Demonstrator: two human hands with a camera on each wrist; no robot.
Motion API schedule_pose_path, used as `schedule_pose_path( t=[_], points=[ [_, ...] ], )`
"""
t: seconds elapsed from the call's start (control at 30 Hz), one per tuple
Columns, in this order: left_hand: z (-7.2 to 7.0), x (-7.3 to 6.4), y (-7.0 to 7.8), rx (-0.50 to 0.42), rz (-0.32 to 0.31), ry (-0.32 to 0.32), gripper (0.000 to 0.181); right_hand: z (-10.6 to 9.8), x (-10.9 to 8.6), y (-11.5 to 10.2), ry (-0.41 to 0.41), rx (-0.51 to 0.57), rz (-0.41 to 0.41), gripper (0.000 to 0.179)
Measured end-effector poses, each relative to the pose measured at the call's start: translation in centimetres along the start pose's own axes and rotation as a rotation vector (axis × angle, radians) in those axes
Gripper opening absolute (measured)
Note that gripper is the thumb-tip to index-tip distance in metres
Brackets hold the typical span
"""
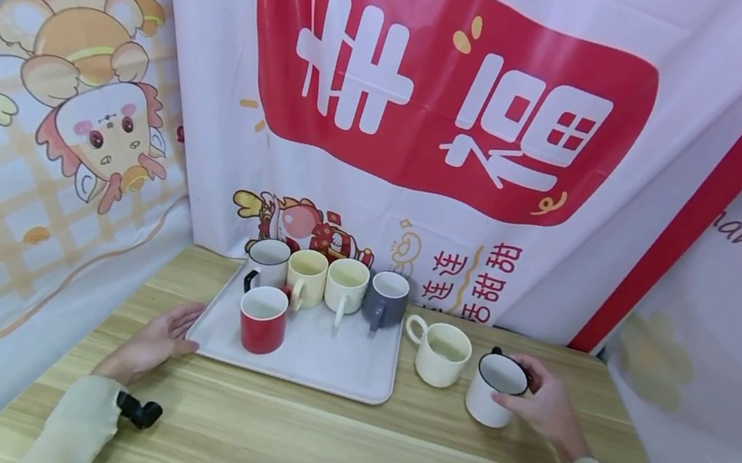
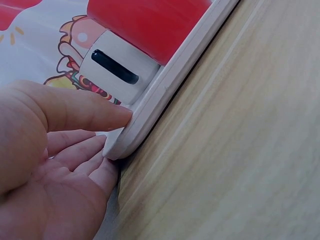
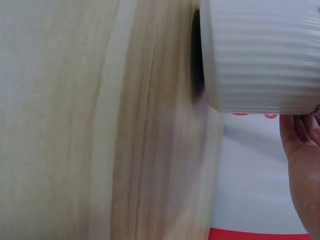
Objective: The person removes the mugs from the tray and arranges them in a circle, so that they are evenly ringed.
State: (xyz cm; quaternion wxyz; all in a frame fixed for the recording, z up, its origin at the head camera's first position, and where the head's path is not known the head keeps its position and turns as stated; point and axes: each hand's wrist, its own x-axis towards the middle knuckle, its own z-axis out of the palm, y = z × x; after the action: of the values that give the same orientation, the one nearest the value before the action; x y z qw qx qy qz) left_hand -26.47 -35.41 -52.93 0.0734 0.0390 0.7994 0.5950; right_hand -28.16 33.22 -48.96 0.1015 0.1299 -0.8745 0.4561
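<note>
My right hand (image 1: 543, 405) grips a white mug (image 1: 489, 396) with a black rim, thumb at the front and fingers at the far side. Ridges line this mug's wall in the right wrist view; whether its base touches the table I cannot tell. Holding the left front corner of a white tray (image 1: 319, 373), my left hand (image 1: 157, 339) has its thumb on the rim and its fingers along the side and partly beneath. On the tray stand a red mug (image 1: 262, 324), a black-handled white mug (image 1: 267, 262), a yellow mug (image 1: 308, 278), a cream mug (image 1: 346, 286) and a grey mug (image 1: 386, 299).
Between the tray and my right hand, a cream mug with a ring handle (image 1: 442, 356) stands on the wooden table (image 1: 335, 461). Printed cloth (image 1: 431, 217) hangs along the table's back edge, with more cloth at both sides.
</note>
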Motion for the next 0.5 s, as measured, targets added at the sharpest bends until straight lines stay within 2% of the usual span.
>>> schedule_pose_path(
  t=[0.13,0.27,0.33,0.5],
  points=[
    [-0.1,0.1,0.0,0.007,0.012,-0.005,0.089,0.1,0.7,0.4,-0.011,0.000,0.042,0.071],
    [-0.1,0.1,0.0,0.011,0.011,0.000,0.089,0.0,1.8,0.8,-0.023,0.001,0.034,0.073],
    [-0.1,0.0,0.0,0.008,0.018,-0.008,0.090,-0.2,2.4,0.8,-0.032,-0.025,0.035,0.074],
    [-0.1,0.1,-0.1,0.000,0.009,-0.004,0.090,-0.5,3.6,0.8,-0.061,-0.140,0.100,0.077]
  ],
)
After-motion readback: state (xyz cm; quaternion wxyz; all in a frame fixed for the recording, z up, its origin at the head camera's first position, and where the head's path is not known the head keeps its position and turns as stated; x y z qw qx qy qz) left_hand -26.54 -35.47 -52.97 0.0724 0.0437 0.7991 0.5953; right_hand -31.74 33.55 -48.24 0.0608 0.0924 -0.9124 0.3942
